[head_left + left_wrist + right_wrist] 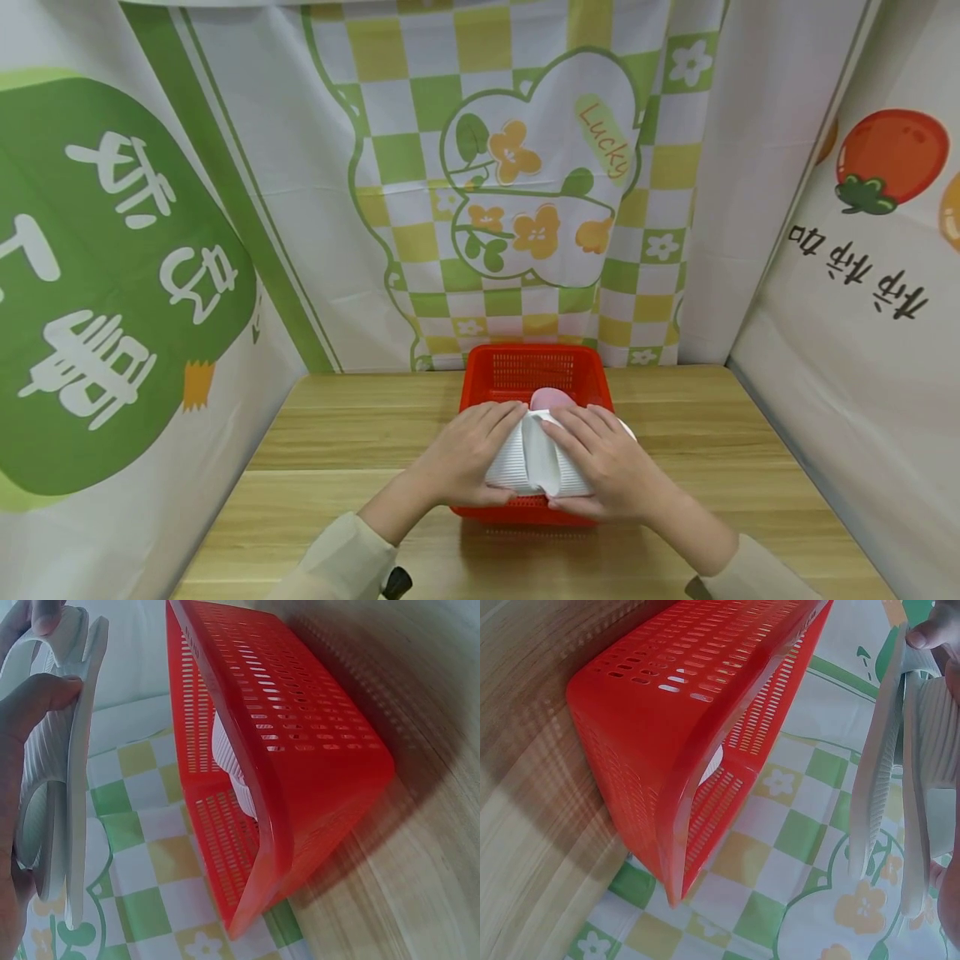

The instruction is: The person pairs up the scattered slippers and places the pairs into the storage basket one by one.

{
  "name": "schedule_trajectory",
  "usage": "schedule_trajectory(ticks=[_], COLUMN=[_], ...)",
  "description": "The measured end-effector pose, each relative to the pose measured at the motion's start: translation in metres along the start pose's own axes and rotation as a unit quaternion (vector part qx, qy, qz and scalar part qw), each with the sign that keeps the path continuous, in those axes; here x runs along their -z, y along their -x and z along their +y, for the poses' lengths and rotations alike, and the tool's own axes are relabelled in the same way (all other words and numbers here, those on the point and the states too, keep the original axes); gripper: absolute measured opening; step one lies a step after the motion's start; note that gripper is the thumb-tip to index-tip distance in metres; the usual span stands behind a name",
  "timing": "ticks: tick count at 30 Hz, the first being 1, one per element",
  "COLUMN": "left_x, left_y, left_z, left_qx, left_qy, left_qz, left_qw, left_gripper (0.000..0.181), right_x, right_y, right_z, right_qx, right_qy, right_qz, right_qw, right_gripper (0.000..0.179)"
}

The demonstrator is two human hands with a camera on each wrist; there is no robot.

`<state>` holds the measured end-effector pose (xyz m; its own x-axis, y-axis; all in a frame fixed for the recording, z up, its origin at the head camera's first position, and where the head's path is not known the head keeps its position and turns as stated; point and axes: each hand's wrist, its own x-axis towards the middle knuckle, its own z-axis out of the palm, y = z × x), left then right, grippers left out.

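A pair of white slippers [510, 467] with ribbed straps is held up over the red basket [471, 392]. My left hand [472, 446] grips the left side, its thumb low and its fingers over the top. From the other side my right hand [611, 467] grips the pair in much the same way. Both wrist views show the slippers [56, 761] side by side with their pale soles on edge, above the basket's rim. A pink rounded thing [551, 398] shows behind them in the head view. Inside the basket, a pale ribbed item [227, 754] is partly hidden by the wall.
The basket has slotted walls and stands on a wooden table [345, 450], near its back edge. A green and yellow checked cloth [420, 92] hangs behind it. Printed white cloth walls [847, 375] close in the left and right sides.
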<state>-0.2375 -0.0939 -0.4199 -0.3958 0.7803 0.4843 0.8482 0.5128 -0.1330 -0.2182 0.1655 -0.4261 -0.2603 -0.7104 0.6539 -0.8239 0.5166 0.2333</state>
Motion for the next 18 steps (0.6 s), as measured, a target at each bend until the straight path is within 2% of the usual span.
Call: schedule_trajectory(ticks=[8,18], left_x=[0.0013,0.0009], left_y=[-0.0005,0.0001], left_z=[0.0006,0.0014], left_qx=[0.005,0.007], left_qy=[-0.005,-0.005], left_qz=[-0.015,-0.01], left_qw=[0.9999,0.9999], left_gripper=[0.098,0.096], right_x=[-0.0019,-0.0016], right_y=[0.0003,-0.0008], right_z=[-0.0001,-0.0006], right_qx=[0.0,-0.003], right_qy=[0.009,0.012], right_qz=[0.007,0.015], right_qw=[0.9999,0.9998], right_gripper=[0.082,0.078])
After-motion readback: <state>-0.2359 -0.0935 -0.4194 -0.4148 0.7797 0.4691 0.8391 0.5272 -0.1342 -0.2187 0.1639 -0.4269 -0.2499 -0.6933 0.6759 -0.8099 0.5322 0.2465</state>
